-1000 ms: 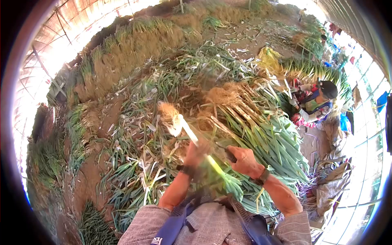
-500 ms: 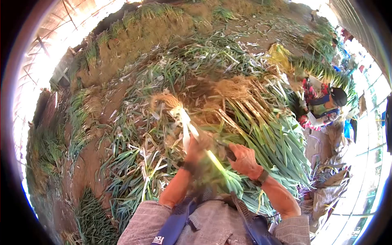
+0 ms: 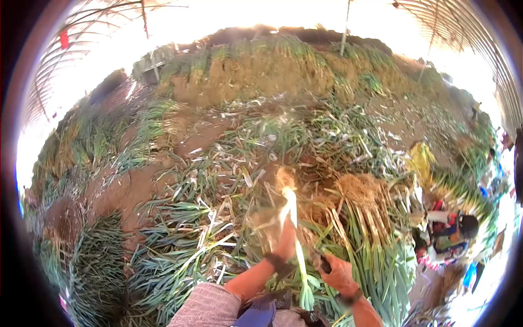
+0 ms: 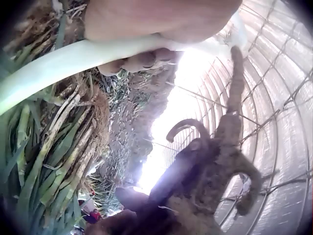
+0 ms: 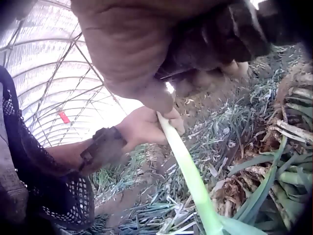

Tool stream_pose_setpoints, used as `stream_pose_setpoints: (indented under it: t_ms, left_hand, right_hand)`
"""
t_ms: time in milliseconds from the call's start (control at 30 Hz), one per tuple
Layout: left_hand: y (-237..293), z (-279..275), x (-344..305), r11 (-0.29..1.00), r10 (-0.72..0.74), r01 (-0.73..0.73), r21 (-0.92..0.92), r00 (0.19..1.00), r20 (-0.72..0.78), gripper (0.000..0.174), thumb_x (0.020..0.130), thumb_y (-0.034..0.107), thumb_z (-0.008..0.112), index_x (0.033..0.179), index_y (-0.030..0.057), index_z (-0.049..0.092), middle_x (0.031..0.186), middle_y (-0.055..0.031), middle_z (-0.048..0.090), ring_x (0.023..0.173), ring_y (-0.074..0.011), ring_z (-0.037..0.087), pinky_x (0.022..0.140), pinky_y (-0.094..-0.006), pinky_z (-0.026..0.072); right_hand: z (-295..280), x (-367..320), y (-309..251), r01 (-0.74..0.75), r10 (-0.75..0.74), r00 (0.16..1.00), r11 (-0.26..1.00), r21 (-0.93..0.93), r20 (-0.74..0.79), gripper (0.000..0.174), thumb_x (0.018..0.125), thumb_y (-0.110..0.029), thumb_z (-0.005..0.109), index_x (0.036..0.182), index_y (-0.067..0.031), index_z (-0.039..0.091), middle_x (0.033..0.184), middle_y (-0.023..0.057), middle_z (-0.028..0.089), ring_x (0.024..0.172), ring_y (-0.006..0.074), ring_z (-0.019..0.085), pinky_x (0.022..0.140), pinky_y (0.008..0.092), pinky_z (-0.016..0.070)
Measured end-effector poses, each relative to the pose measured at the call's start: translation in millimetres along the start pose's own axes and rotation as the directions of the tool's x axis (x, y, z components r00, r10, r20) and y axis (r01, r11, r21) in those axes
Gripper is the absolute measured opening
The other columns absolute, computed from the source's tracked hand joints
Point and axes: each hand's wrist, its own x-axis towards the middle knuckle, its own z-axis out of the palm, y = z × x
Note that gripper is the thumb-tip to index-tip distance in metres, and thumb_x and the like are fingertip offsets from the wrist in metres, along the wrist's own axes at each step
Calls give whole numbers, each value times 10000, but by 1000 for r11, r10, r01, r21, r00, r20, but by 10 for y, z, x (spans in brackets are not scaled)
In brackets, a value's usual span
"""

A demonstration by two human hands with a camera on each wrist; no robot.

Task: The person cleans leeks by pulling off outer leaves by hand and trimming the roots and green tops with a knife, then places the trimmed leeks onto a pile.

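My left hand grips a leek around its white stalk. The leek's bushy root end points away from me, and its green leaves hang towards my body. A pale strip of outer layer stands off the stalk near the roots. In the left wrist view the stalk passes under curled fingers. To the right of the leek, my right hand holds a dark-handled tool. In the right wrist view its dark handle lies in the fist, with fingers close beside the stalk.
A pile of unpeeled leeks, roots facing away, lies to my right. Loose leaves cover the ground ahead and left. Another person works at far right near a yellow bag. A dark branching shape fills the lower left wrist view.
The head view has swung left and upward. A pale strip has come apart from the leek's stalk. The leek now points more straight ahead; both hands keep their holds.
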Motion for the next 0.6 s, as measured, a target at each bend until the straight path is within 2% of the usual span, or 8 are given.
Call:
stream_pose_setpoints:
  t_ms: [167, 233, 267, 300, 367, 467, 567, 600]
  left_hand:
    - [-56, -231, 59, 871, 308, -213, 443, 939, -154, 573, 1021, 563, 259, 1123, 63, 521, 907, -84, 534, 815, -176, 518, 726, -371, 449]
    - [-104, -546, 331, 679, 540, -412, 608, 841, -33, 642, 1044, 498, 273, 1402, -21, 391, 1249, -157, 507, 1150, -209, 481, 1005, -387, 385]
    - [-122, -781, 593, 577, 689, -555, 599, 725, 8, 659, 1032, 528, 293, 1402, -6, 401, 1208, -134, 525, 1014, -176, 502, 896, -369, 456]
    - [579, -160, 10, 923, 178, -56, 382, 940, -292, 687, 1038, 473, 327, 1523, 12, 170, 1450, -168, 357, 1142, -206, 455, 1003, -350, 455]
    - [576, -1174, 514, 810, 468, -391, 437, 880, -81, 665, 1037, 440, 367, 1526, 30, 180, 1379, -154, 446, 998, -170, 531, 844, -308, 543]
    - [1601, -541, -163, 663, 705, -649, 374, 709, -20, 601, 1038, 428, 387, 1482, 32, 305, 1076, -71, 586, 734, -101, 545, 573, -248, 495]
    - [2548, -468, -528, 521, 787, -566, 639, 609, -102, 554, 1001, 534, 424, 741, 75, 595, 570, 31, 503, 505, -81, 481, 436, -274, 373]
    - [2756, -269, -696, 502, 813, -508, 701, 554, -180, 578, 988, 558, 430, 641, 100, 497, 513, 48, 437, 480, -76, 443, 431, -285, 343]
  right_hand:
    - [105, 45, 46, -57, 57, 997, 998, -15, 48, 314, 782, -282, 699, 1049, -124, 647, 765, 153, 672, 717, 382, 643, 637, 485, 497]
    - [128, 54, 53, -11, 12, 993, 1000, -12, 115, 323, 785, -290, 697, 1060, -129, 645, 771, 152, 673, 727, 377, 645, 628, 485, 498]
    - [59, 29, 0, 11, -14, 985, 1000, 18, 171, 327, 790, -298, 692, 1069, -135, 647, 771, 149, 673, 728, 375, 646, 630, 486, 500]
    - [41, 14, -26, 28, -39, 973, 998, 52, 227, 330, 796, -307, 686, 1079, -140, 649, 771, 146, 672, 728, 373, 646, 633, 486, 501]
    - [195, -82, 216, 69, -76, 960, 997, 35, 270, 374, 785, -327, 698, 1108, -145, 646, 763, 134, 673, 727, 371, 649, 638, 470, 511]
    - [409, -240, 628, -122, 97, 895, 992, 30, 436, 437, 757, -383, 743, 1109, -139, 660, 773, 137, 669, 746, 355, 652, 623, 458, 500]
    - [372, -430, 918, -322, 311, 774, 943, -81, 552, 466, 746, -409, 755, 1118, -142, 669, 799, 118, 679, 736, 328, 652, 651, 432, 504]
    - [387, -570, 1009, -322, 316, 818, 944, -73, 480, 440, 731, -354, 776, 1069, -90, 677, 799, 96, 682, 732, 258, 661, 665, 415, 499]
